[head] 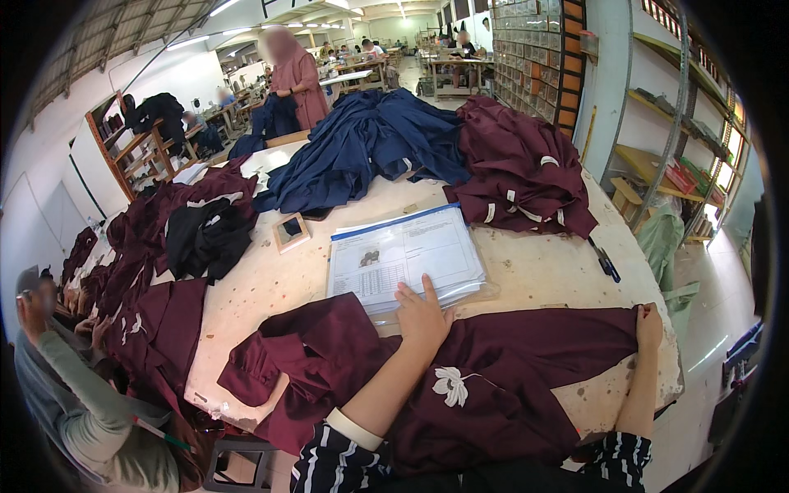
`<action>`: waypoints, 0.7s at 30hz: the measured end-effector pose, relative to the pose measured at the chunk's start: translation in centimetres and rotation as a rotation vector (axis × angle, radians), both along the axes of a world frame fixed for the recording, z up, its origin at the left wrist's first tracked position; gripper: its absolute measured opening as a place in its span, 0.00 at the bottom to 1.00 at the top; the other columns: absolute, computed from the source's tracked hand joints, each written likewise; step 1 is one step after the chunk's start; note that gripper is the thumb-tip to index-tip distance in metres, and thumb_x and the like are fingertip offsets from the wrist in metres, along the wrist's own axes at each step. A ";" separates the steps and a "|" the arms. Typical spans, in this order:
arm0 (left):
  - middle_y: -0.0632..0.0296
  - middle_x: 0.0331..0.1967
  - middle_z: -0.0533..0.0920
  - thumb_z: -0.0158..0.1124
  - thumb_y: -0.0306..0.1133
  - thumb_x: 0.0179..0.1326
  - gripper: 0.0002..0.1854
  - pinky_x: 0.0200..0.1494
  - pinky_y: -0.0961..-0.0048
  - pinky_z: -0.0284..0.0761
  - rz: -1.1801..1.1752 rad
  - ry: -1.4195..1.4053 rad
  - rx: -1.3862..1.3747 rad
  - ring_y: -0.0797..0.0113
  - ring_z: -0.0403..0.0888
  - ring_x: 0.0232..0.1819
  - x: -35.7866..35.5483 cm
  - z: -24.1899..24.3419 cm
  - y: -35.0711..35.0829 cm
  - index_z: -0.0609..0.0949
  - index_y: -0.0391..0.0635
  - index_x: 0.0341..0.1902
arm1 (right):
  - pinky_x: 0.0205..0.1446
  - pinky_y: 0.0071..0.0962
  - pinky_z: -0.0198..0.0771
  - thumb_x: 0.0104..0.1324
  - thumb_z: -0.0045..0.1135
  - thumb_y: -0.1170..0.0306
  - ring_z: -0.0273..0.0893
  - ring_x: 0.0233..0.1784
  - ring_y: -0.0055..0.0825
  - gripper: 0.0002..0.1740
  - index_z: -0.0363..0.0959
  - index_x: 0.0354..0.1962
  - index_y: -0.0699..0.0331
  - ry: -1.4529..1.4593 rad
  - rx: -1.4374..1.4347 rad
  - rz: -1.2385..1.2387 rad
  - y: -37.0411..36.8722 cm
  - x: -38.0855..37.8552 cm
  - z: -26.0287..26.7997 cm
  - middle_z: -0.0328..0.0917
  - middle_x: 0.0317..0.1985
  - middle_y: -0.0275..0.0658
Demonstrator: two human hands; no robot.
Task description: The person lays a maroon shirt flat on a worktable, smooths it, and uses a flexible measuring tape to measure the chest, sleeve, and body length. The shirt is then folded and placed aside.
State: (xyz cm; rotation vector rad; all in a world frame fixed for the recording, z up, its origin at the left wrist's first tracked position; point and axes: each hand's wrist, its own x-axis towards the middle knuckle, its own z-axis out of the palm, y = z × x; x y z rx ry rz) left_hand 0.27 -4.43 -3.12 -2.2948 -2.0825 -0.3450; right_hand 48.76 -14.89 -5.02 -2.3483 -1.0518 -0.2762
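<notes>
A maroon garment (493, 425) with a white flower appliqué (450, 387) lies spread across the table edge in front of me. At the far right, my right hand (649, 326) pinches the end of its outstretched sleeve (542, 339). My left hand (424, 313) rests with fingers apart on the lower edge of a clear plastic folder (404, 256) with a blue top strip. Printed sheets with a table and a small picture show through the folder. To the left of my left forearm, the other sleeve (302, 351) lies bunched and folded.
Navy garments (382, 142) and maroon garments (524, 166) are heaped at the back. A small framed box (291, 233), black cloth (209, 237) and pens (604, 260) lie on the table (259, 289). A co-worker (92, 407) sits at left; another person (299, 80) stands behind.
</notes>
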 end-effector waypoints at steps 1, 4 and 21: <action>0.20 0.58 0.55 0.55 0.58 0.54 0.45 0.48 0.52 0.73 -0.001 0.001 0.006 0.28 0.59 0.60 0.0 -0.1 0.0 0.55 0.40 0.68 | 0.38 0.36 0.69 0.62 0.50 0.63 0.77 0.35 0.40 0.11 0.70 0.35 0.63 0.002 -0.005 -0.004 0.0 0.0 0.0 0.78 0.30 0.44; 0.20 0.58 0.56 0.55 0.58 0.54 0.45 0.47 0.53 0.73 -0.004 0.006 0.024 0.28 0.59 0.60 0.1 -0.3 0.1 0.55 0.40 0.68 | 0.38 0.36 0.69 0.62 0.50 0.63 0.77 0.35 0.40 0.12 0.70 0.35 0.63 -0.007 0.008 0.004 -0.1 0.5 -0.4 0.78 0.30 0.44; 0.19 0.58 0.56 0.54 0.58 0.55 0.45 0.48 0.53 0.73 0.002 0.018 0.035 0.27 0.59 0.59 0.0 -0.6 0.2 0.55 0.39 0.67 | 0.38 0.37 0.69 0.62 0.50 0.63 0.77 0.35 0.42 0.12 0.70 0.35 0.64 0.011 0.001 0.001 -0.1 -0.1 0.1 0.78 0.30 0.44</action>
